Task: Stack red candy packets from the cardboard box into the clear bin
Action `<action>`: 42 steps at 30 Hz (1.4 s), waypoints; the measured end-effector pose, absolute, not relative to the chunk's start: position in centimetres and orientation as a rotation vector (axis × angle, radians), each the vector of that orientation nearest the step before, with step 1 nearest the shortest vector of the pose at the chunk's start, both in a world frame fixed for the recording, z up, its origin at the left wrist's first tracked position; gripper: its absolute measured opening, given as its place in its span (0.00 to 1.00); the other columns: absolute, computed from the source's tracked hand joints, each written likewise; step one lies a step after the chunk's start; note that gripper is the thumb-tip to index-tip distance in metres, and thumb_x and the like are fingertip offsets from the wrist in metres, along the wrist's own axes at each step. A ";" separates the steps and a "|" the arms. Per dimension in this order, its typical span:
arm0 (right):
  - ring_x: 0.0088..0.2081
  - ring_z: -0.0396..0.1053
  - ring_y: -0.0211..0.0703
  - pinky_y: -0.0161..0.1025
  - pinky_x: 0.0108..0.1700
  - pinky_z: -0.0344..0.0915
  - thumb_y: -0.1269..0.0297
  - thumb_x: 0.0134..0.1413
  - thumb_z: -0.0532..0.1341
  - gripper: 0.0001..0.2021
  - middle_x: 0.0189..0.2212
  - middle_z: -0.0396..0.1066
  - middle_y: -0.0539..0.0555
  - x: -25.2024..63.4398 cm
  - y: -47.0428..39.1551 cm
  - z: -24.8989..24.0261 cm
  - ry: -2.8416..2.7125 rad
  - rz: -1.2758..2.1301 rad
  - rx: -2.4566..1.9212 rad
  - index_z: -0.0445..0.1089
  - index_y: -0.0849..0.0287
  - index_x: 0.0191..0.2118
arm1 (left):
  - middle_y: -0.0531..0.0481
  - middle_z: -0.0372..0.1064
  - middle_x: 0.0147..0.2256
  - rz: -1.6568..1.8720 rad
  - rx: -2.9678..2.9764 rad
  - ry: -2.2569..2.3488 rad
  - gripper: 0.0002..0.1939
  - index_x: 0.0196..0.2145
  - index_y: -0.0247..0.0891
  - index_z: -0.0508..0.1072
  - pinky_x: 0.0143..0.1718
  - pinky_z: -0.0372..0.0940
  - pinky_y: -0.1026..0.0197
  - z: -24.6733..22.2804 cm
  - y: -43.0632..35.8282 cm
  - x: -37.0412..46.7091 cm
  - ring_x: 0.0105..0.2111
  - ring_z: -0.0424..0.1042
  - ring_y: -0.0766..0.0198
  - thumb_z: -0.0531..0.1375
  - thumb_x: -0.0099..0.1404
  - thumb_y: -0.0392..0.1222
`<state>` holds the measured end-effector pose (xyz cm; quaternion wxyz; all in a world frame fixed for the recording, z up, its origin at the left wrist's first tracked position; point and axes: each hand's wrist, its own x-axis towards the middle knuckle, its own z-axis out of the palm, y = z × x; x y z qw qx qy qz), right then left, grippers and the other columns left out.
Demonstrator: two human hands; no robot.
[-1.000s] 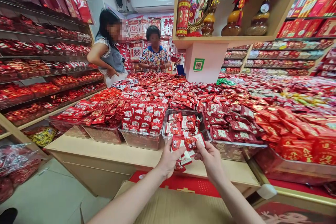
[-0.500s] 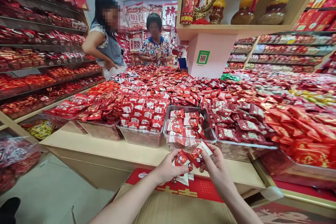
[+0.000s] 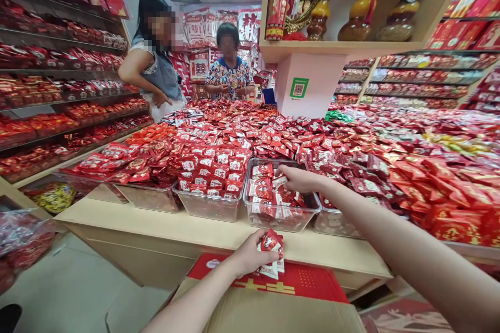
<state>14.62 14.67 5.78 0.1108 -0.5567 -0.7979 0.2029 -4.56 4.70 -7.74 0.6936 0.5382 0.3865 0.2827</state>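
My left hand (image 3: 253, 255) is closed round several small red-and-white candy packets (image 3: 272, 247), holding them above the open cardboard box at the counter's front. My right hand (image 3: 299, 179) reaches into a clear plastic bin (image 3: 283, 221). Its fingers are closed at the top of a candy packet (image 3: 278, 183) in the bin's middle column, though they partly cover it. Similar packets (image 3: 260, 188) with printed cartoon figures lie in a neat column on the bin's left side. More packets lie in the bin's front and right parts.
Neighbouring bins hold red packets (image 3: 213, 177) on the left and dark red packets (image 3: 363, 182) on the right. A brown box (image 3: 273, 312) with a red panel stands below the counter edge (image 3: 164, 223). Two people (image 3: 158, 73) stand beyond the counter. A display shelf (image 3: 344, 49) overhangs it.
My right hand has moved forward from beside my left hand into the clear bin, with a packet at its fingers. My left hand has stayed near the same place, still holding packets.
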 end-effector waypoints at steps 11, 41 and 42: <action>0.32 0.63 0.41 0.31 0.27 0.55 0.81 0.37 0.50 0.21 0.34 0.67 0.54 12.5 16.0 6.0 -2.889 0.489 -1.671 0.62 0.59 0.40 | 0.52 0.68 0.31 0.590 1.192 0.848 0.25 0.39 0.36 0.62 0.29 0.61 0.65 -7.9 5.1 -4.6 0.26 0.66 0.68 0.65 0.43 0.43; 0.34 0.66 0.40 0.31 0.33 0.55 0.75 0.41 0.54 0.08 0.30 0.70 0.54 15.2 15.1 3.6 -2.814 0.049 -1.664 0.67 0.60 0.30 | 0.52 0.67 0.31 0.585 1.197 0.810 0.24 0.38 0.36 0.64 0.30 0.62 0.62 -8.2 5.2 -4.6 0.27 0.66 0.67 0.65 0.43 0.44; 0.34 0.66 0.40 0.31 0.33 0.55 0.74 0.41 0.55 0.08 0.31 0.70 0.54 15.2 14.8 3.9 -2.818 0.037 -1.648 0.68 0.60 0.30 | 0.51 0.67 0.31 0.583 1.196 0.814 0.24 0.38 0.36 0.64 0.30 0.62 0.62 -8.2 5.2 -4.6 0.27 0.66 0.67 0.65 0.43 0.44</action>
